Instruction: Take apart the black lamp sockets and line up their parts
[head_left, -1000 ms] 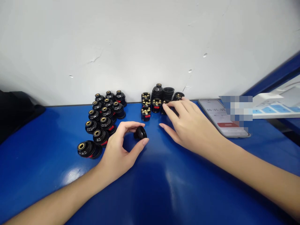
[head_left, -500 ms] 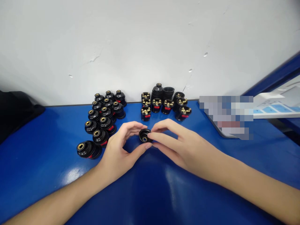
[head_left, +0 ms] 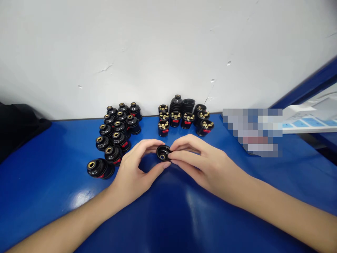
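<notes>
Between my two hands is a black lamp holder cap (head_left: 162,153), its hollow side facing me and a brass-coloured ring at its centre. My left hand (head_left: 142,162) curves round its left side, thumb below and fingers above. On the right edge of the cap, the fingertips of my right hand (head_left: 197,160) are pinched together. Beyond my hands stand several black lamp holder cores (head_left: 187,120) with brass contacts on top and red parts on their sides. To the left are rows of closed black lamp holders (head_left: 100,168) with brass-ringed tops.
A ribbed black shell (head_left: 176,104) and an open black ring (head_left: 189,104) stand against the white wall (head_left: 158,52). At right lies a flat blurred-out item (head_left: 250,133) on the blue table (head_left: 168,218). Dark cloth (head_left: 21,126) sits at far left.
My right fingers have shifted slightly on the edge of the cap, showing a little more of its inside. Both hands stay in nearly the same place.
</notes>
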Demonstrator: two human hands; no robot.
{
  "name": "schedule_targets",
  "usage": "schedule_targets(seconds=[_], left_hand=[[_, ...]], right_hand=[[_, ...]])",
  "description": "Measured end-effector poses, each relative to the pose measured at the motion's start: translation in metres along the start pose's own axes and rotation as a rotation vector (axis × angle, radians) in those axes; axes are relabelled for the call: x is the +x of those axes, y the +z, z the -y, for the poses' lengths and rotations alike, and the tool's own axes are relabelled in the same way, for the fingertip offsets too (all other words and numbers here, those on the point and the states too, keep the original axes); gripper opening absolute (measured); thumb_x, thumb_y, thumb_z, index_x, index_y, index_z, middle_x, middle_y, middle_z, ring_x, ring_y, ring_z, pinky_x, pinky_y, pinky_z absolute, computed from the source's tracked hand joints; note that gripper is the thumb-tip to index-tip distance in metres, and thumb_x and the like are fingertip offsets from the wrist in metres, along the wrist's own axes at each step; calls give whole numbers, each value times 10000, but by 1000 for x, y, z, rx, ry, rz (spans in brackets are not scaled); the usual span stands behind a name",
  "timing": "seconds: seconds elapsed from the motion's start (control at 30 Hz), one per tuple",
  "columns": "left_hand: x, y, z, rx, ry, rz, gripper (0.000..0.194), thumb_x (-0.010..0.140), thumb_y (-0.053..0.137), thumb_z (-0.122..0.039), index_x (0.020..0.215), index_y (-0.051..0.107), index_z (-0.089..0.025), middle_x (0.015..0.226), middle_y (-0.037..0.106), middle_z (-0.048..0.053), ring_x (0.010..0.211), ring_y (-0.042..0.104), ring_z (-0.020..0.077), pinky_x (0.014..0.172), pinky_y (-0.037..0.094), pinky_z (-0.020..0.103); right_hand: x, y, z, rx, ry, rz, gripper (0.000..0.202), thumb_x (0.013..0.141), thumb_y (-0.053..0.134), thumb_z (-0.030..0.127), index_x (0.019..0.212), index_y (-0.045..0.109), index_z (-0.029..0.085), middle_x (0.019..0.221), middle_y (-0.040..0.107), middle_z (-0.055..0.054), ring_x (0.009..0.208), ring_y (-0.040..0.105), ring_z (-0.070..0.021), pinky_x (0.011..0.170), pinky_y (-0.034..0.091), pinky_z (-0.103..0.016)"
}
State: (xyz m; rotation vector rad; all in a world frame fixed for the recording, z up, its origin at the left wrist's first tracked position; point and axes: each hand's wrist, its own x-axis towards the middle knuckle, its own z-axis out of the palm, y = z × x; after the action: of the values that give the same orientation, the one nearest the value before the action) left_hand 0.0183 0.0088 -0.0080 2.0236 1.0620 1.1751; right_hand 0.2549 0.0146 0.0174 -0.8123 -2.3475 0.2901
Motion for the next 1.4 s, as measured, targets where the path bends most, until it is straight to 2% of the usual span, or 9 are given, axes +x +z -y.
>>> schedule_targets(seconds=[0.13, 0.23, 0.47, 0.73, 0.87, 1.0, 1.13, 1.27, 1.4], left_hand=[[1, -6, -5, 260, 131, -51, 175, 984, 762, -172, 1147, 724, -223, 1282, 784, 62, 1192, 763, 201, 1087, 621, 362], [3, -12, -6, 438, 217, -51, 84, 987, 760, -171, 1059, 740, -209, 1262, 796, 73, 1169, 766, 221, 1074, 623, 389], [8, -20, -5, 669, 316, 83, 45, 1038, 684, -181, 1059, 723, -179, 1262, 794, 94, 1126, 730, 274, 1025, 642, 454], [10, -22, -6, 709, 323, 156, 105, 1056, 639, -175, 1101, 729, -147, 1273, 776, 132, 1127, 724, 304, 994, 653, 475], [10, -22, -3, 686, 296, 169, 111, 1059, 637, -186, 1113, 729, -156, 1287, 772, 134, 1137, 743, 301, 1006, 655, 477], [6, -20, -4, 595, 246, 155, 93, 1047, 668, -186, 1123, 720, -191, 1301, 778, 92, 1162, 760, 267, 1035, 655, 452], [4, -16, -11, 388, 96, 103, 186, 1004, 744, -210, 1180, 693, -241, 1285, 796, 42, 1161, 786, 224, 1056, 659, 392], [2, -10, -17, 102, -49, 100, 387, 968, 776, -208, 1324, 640, -269, 1237, 804, 33, 1097, 813, 205, 1031, 684, 366], [-1, -5, -17, -12, -43, 108, 495, 958, 769, -169, 1413, 605, -275, 1330, 757, 64, 1147, 799, 210, 1061, 681, 376]], right_hand=[[-6, -7, 6, -26, 88, 66, 287, 1083, 572, 166, 1358, 652, 180, 1297, 653, -147, 1109, 754, -240, 932, 677, -361], [-19, -14, 9, -79, 144, 133, 309, 1086, 565, 207, 1387, 632, 185, 1359, 649, -160, 1138, 759, -271, 968, 688, -431], [-49, -9, 6, -171, 155, 149, 370, 1075, 591, 236, 1441, 641, 220, 1515, 617, -183, 1384, 657, -334, 1110, 626, -546], [-48, -5, 3, -124, 157, 144, 352, 1066, 599, 240, 1407, 684, 222, 1493, 644, -192, 1376, 670, -336, 1094, 634, -553], [-49, -5, 2, -113, 154, 143, 342, 1065, 601, 239, 1395, 685, 209, 1471, 655, -193, 1360, 679, -325, 1090, 637, -531], [-47, -5, 1, -93, 154, 121, 337, 1063, 607, 237, 1394, 668, 209, 1447, 672, -174, 1344, 686, -306, 1102, 631, -503], [-39, -8, 3, -24, 192, 60, 320, 1067, 607, 218, 1385, 644, 219, 1398, 700, -145, 1265, 729, -264, 1079, 645, -440], [-27, -6, 10, 152, 294, 17, 279, 1049, 649, 236, 1327, 649, 255, 1297, 764, -96, 1175, 774, -243, 1024, 672, -411], [-14, -1, 20, 427, 471, -23, 221, 1058, 629, 251, 1273, 670, 277, 1211, 815, -59, 1074, 822, -207, 952, 697, -351]])
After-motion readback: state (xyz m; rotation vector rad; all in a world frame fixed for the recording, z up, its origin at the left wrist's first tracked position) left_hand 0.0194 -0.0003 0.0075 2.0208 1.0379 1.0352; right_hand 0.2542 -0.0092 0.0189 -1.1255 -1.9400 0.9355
